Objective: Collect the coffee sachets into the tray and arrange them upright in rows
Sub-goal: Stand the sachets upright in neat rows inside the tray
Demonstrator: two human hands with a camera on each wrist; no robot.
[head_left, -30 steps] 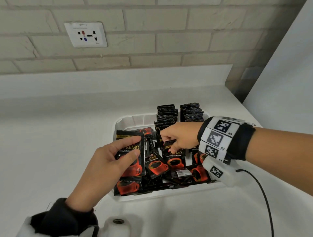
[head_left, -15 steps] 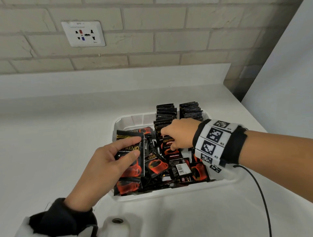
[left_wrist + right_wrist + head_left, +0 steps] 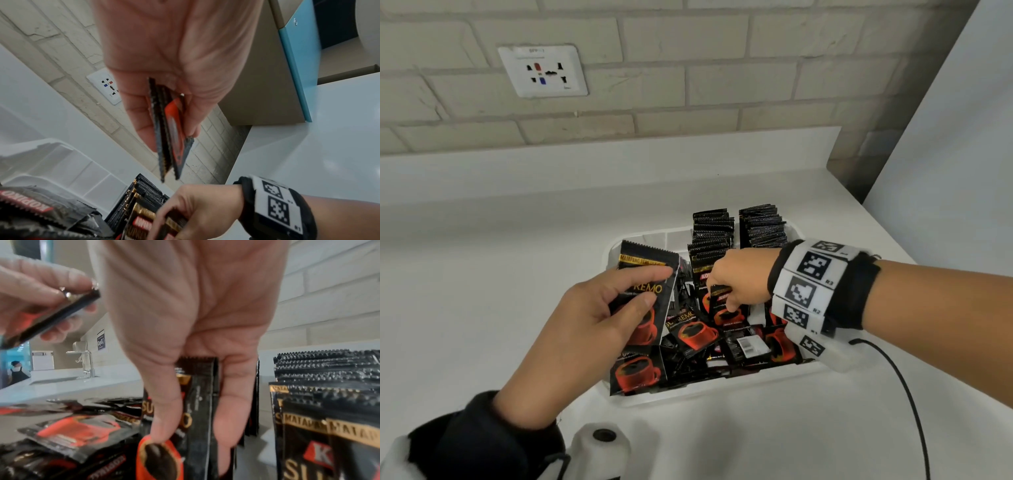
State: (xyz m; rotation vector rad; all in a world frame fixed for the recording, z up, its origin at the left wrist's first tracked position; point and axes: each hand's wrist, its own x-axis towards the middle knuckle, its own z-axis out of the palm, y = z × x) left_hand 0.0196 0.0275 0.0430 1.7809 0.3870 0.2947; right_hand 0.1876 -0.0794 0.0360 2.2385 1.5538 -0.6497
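- White counter (image 3: 482,274): carries the white tray (image 3: 616,246); a wall socket (image 3: 542,70) sits on the brick wall (image 3: 722,68) behind.
- Left hand (image 3: 589,318): closed on a small stack of Kopiko Supremo sachets (image 3: 650,294), thumb on the printed face and fingers behind, held above the tray's left side. The left wrist view shows several sachets edge-on in the grip. Advice: keep this stack squared and facing one way, so each piece hands over cleanly.
- Loose sachets (image 3: 695,334): heaped flat and overlapping across the near half of the tray; all sachets seen are already inside it.
- Right hand (image 3: 739,281): fingers curled down and pinching one or more upright sachets (image 3: 202,410) at the near end of the left standing row (image 3: 710,236). Advice: seat the bottom edge on the tray floor, press the sachet back against the row, and release only once it leans on its neighbours.
- Right standing row (image 3: 762,226): packed upright at the far right. Judgement: two rows stand; the heap remains to be sorted.
- Risk: foil faces likely slide; a loosely backed row may fan forward.
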